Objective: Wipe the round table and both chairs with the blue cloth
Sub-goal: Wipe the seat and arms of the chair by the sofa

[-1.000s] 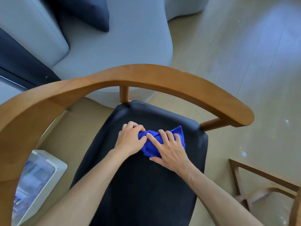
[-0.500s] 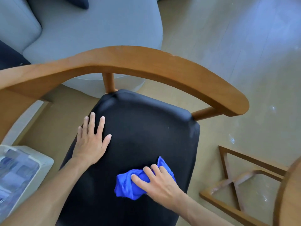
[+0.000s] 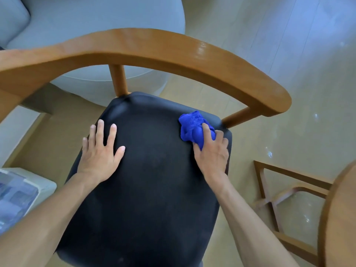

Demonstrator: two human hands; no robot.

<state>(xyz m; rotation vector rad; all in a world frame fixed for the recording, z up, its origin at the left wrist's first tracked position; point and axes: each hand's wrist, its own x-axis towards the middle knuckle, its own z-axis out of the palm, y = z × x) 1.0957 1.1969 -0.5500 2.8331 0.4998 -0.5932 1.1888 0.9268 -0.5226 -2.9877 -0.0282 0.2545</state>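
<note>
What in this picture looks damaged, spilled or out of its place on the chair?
Nothing stands out. The black seat shows no tear or spill, and the wooden armrest looks whole. The right hand grips the bunched blue cloth at the seat's far right corner; the left hand rests flat on the seat.

A: Views logged?
B: One. Head camera, wide-angle, looking forward and steeply down from above the chair's black seat (image 3: 146, 180).
A: Range?
B: Close. Seat fills the centre; both forearms enter from the bottom edge. The curved wooden backrest (image 3: 154, 53) arcs across the top, bent by the lens.
A: Periphery?
B: Floor (image 3: 289, 54) at right, round surface rim (image 3: 335, 209) at the lower right corner. No second view, so nothing shared.
</note>
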